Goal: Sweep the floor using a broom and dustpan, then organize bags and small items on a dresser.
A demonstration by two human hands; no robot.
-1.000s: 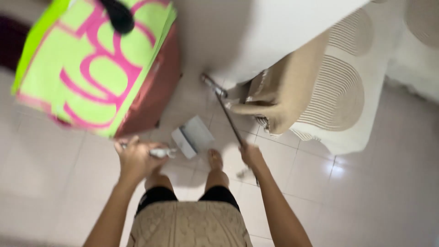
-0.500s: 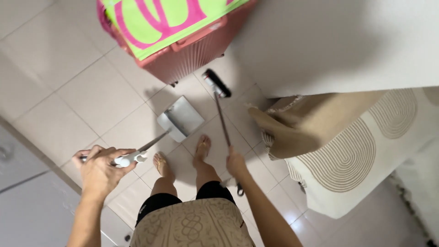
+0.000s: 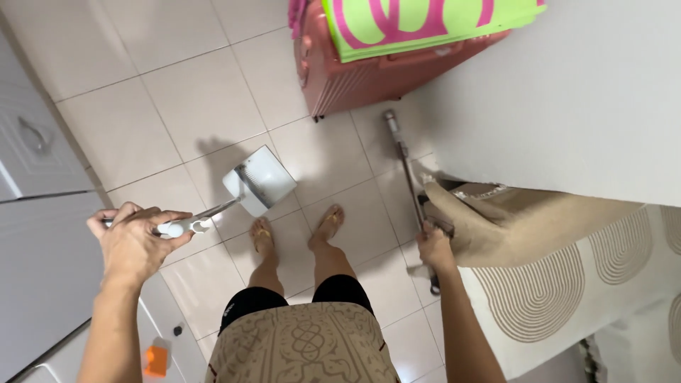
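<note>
I see a pink suitcase (image 3: 369, 78) standing on the pale floor tiles (image 3: 191, 106), with a lime-green and pink bag (image 3: 425, 21) lying on top of it; a white bed (image 3: 567, 92) fills the right side; a beige patterned cloth (image 3: 553, 276) hangs below it; white cabinet doors (image 3: 35, 177) line the left; a small orange object (image 3: 154, 358) sits low on the left.

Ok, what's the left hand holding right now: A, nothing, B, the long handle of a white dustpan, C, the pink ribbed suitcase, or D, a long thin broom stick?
B: the left hand is closed around the long handle of the white dustpan, while the right hand grips the thin broom stick.
</note>
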